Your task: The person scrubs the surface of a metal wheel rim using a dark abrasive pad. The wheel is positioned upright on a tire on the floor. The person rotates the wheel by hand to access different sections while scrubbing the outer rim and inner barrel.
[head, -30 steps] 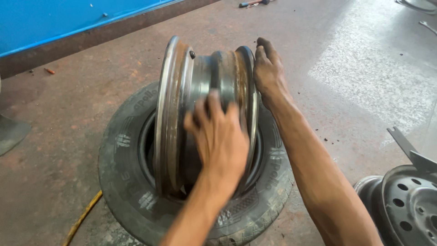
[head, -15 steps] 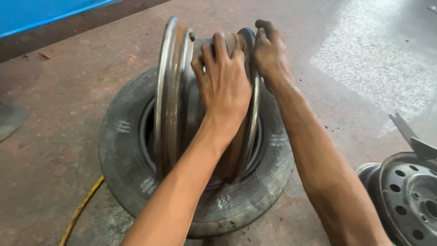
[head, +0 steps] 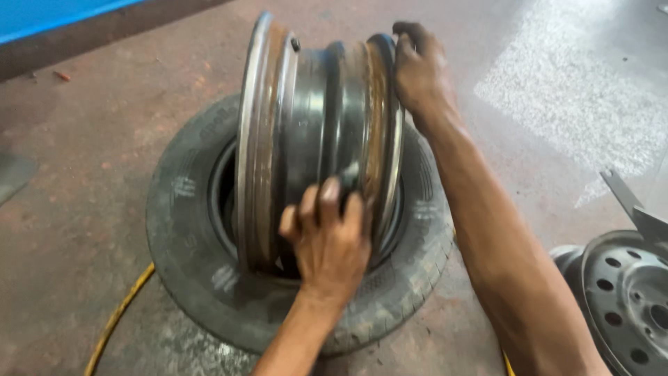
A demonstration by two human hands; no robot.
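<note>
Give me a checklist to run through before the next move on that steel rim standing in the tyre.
1. Right hand on the top of the steel rim's far flange: ok.
2. Left hand on the rim's lower barrel, fingers spread: ok.
3. Rim on edge with its bottom inside the opening of the tyre: ok.
4. Tyre flat on the concrete floor: ok.
5. Yellow hose runs under the tyre's edge: not ok.
6. Second wheel apart from the tyre: ok.
</note>
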